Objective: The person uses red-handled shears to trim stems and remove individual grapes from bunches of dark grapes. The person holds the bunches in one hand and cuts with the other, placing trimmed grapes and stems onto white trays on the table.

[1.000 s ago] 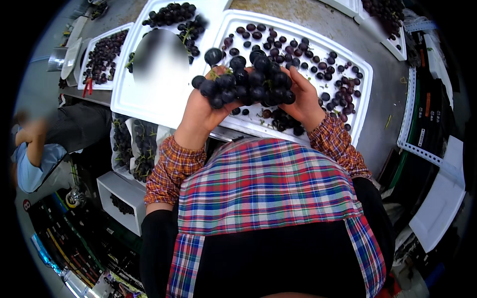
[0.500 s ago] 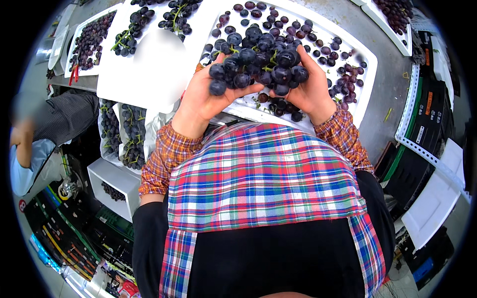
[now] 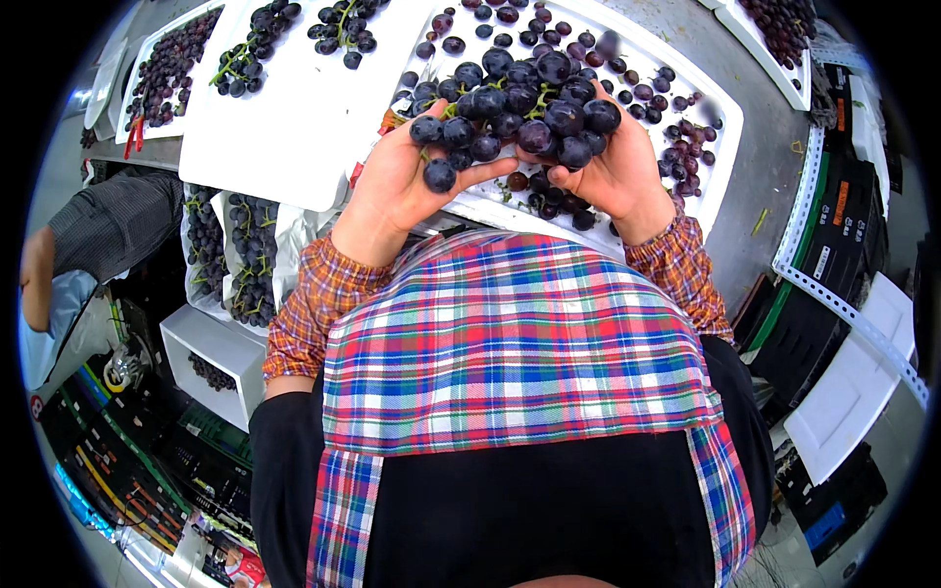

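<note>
- Bunch of dark grapes (image 3: 506, 123): located between both my palms, over the near left part of a white foam tray (image 3: 723, 147). Green stems show among the berries.
- Left hand (image 3: 402, 186): at the bunch's 8 o'clock, cupped and grasping it. Some fingers run under the fruit, so I cannot tell their full placement.
- Right hand (image 3: 625, 171): at 4 o'clock, grasping the opposite end in a similar cupped hold.
- Surroundings, by clock from the bunch: loose grapes (image 3: 643, 92) lie in the tray from 12 round to 3 o'clock, more near 5. A white foam board (image 3: 284, 137) sits at 9, with two smaller bunches (image 3: 263, 47) at 10. Further bunches stand in a lined crate at 8.
- Step in hand, my judgement: supporting and looking over this bunch with two hands.
- Next move, my judgement: any turn or shift calls for even support from both palms and a light grip, since outlying berries could snap off their stems.
</note>
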Available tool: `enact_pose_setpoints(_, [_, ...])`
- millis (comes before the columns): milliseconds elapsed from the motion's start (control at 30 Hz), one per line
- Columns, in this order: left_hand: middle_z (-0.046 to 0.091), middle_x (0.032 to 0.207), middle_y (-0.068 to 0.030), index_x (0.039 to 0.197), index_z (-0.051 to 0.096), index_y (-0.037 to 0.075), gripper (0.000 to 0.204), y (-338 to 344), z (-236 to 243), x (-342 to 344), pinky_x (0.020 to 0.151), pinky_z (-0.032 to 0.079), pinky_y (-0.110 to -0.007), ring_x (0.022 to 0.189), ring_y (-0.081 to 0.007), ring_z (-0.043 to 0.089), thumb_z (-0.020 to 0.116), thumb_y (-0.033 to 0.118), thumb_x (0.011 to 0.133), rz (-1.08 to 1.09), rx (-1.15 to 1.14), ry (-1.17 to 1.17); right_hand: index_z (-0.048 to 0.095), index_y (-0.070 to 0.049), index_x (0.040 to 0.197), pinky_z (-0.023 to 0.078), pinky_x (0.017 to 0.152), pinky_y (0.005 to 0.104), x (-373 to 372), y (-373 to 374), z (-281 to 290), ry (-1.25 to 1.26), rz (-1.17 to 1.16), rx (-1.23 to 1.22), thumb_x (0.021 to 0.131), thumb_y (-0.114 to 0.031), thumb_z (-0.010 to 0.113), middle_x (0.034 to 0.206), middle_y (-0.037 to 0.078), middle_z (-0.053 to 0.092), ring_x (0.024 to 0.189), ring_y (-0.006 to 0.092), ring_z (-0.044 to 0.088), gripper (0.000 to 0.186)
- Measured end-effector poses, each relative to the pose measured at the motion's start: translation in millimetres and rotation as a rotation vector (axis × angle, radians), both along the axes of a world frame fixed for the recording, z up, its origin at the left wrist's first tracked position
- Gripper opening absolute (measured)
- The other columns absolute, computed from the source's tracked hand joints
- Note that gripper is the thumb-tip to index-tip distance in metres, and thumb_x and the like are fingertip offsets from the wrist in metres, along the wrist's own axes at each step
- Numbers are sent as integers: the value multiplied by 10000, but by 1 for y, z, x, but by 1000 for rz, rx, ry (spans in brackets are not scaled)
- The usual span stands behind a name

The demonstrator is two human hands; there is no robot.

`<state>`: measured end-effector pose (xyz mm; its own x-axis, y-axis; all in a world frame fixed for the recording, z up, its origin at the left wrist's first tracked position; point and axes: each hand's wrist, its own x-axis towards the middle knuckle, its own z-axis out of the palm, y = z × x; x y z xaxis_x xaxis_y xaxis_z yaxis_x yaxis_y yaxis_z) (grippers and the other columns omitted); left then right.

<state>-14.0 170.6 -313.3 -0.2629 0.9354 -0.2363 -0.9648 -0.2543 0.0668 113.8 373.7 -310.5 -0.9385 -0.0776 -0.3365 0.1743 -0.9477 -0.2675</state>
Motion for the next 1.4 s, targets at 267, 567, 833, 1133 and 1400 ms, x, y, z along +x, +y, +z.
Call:
enact_pose_setpoints(267, [427,1366,-221,1394,318,2,436,0,1,3,1035,398,-610,1251,-378,459,278,255,1041,-1,-62,100,483,-36,1259,571,534,374,6,1,20,-24,9,227,1011,-435,307,1037,134,655,869,264,675,501])
enact_pose_setpoints(567, [476,1332,-221,1368,356,-42,491,1,-5,2,1042,407,-544,1224,-351,495,341,311,1026,-72,82,36,423,-27,1335,563,502,380,4,-3,33,-34,-31,279,1012,-441,296,1098,179,634,889,284,671,540])
enact_pose_setpoints(833, [557,1235,-180,1305,442,-13,429,-3,-9,-1,921,506,-483,1066,-294,596,363,300,1023,-54,-40,142,452,-48,1311,562,672,446,-1,3,-18,157,173,-346,985,-508,331,1193,201,569,1014,433,590,577])
enact_pose_setpoints(1133, [566,1202,-148,1278,463,15,377,-11,-25,-4,912,506,-464,1085,-258,568,374,278,1024,-16,-134,93,397,-91,1383,502,828,480,-2,-6,-14,-43,82,-224,971,-531,364,1333,215,469,1117,456,517,603])
enact_pose_setpoints(1400, [553,1224,-142,1298,452,48,369,-13,-35,-6,921,503,-475,1089,-253,565,355,283,1030,-24,-169,119,383,-78,1387,506,819,476,-1,-9,-6,-76,28,-148,977,-508,363,1340,206,470,1132,462,514,595])
